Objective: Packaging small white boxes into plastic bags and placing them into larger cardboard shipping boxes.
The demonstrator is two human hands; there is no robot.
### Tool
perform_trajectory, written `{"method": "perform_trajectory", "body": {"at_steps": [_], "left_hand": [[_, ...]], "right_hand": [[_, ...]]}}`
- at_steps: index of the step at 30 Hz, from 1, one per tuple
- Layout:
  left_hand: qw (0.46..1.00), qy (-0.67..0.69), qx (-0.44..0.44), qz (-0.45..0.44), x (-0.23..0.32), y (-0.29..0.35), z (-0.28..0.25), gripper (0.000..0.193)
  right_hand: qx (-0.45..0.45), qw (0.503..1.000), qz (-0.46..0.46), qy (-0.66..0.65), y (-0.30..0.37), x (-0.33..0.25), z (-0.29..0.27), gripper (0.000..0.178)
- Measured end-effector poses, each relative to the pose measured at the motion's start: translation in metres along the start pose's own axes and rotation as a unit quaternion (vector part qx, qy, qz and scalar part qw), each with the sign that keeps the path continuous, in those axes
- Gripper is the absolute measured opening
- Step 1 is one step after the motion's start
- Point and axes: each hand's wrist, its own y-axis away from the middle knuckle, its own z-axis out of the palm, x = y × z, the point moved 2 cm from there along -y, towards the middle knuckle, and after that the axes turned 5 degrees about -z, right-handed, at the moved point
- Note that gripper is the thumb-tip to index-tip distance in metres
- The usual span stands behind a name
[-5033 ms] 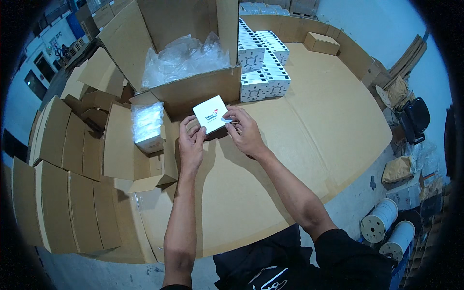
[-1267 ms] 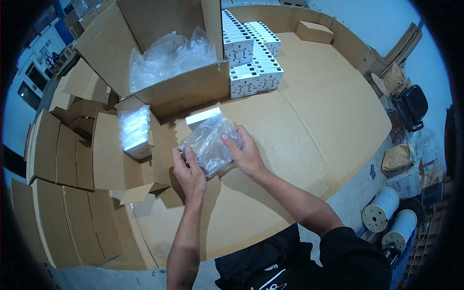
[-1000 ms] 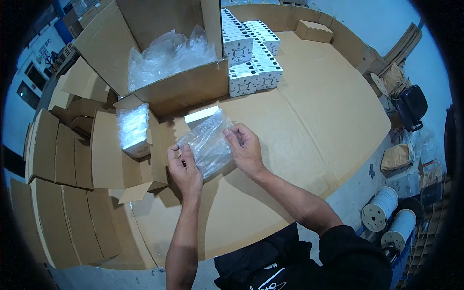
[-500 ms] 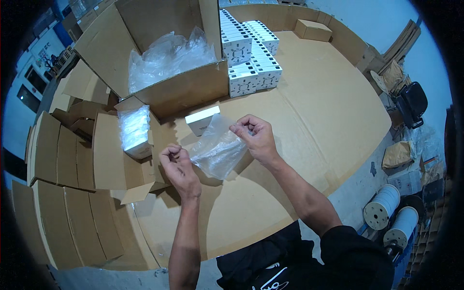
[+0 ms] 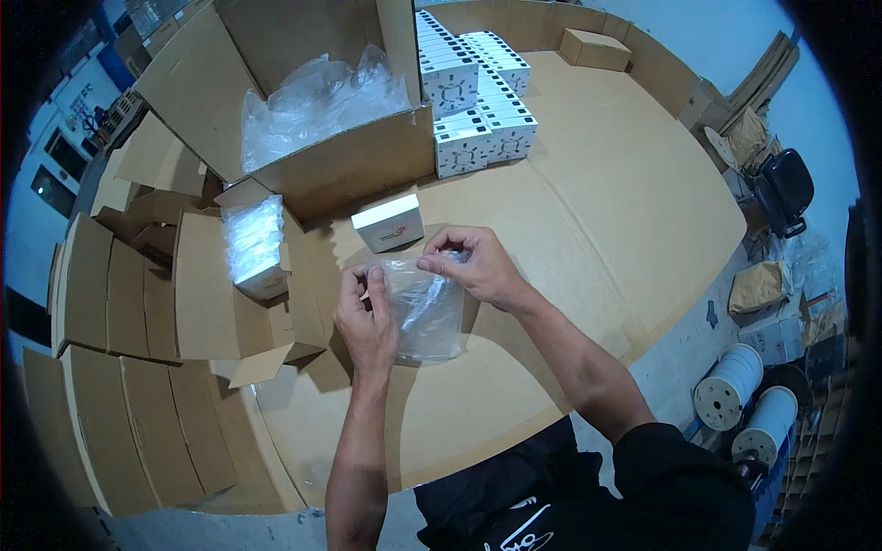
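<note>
A clear plastic bag (image 5: 424,317) hangs flat between my two hands, over the cardboard-covered table. My left hand (image 5: 369,317) pinches its upper left corner between thumb and fingers. At the upper right edge, my right hand (image 5: 473,266) grips it with thumb and forefinger. Just beyond the bag stands a small white box (image 5: 389,225) with a little print on its front. To the left, an open carton (image 5: 211,285) holds white boxes wrapped in clear plastic (image 5: 254,241).
A large open carton (image 5: 349,170) full of clear plastic bags (image 5: 322,101) stands at the back left. Beside it are stacked white patterned boxes (image 5: 482,119). A closed brown box (image 5: 595,50) sits at the far edge. Folded cartons (image 5: 138,422) line the left; white spools (image 5: 729,386) lie off the right.
My left hand has moved up and right and now grips the bag's corner. My right hand has shifted slightly left and down. The bag now hangs straighter, uncovering the small white box.
</note>
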Motion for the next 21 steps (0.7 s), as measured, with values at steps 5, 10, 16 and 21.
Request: {"method": "perform_trajectory", "body": {"at_steps": [5,10,16,21], "left_hand": [[0.998,0.033,0.038,0.025,-0.006,0.0,0.001,0.03],[0.996,0.067,0.053,-0.005,-0.006,0.001,-0.003,0.027],[0.996,0.071,0.054,0.013,-0.012,0.0,-0.005,0.027],[0.997,0.064,0.044,0.021,-0.008,0.0,-0.003,0.026]], "right_hand": [[0.086,0.99,0.008,-0.107,-0.005,0.012,-0.014,0.017],[0.15,0.972,0.046,-0.174,0.0,0.006,-0.02,0.013],[-0.051,0.998,-0.026,-0.027,0.005,0.003,-0.006,0.021],[-0.129,0.99,0.026,-0.056,0.005,0.005,-0.004,0.019]]}}
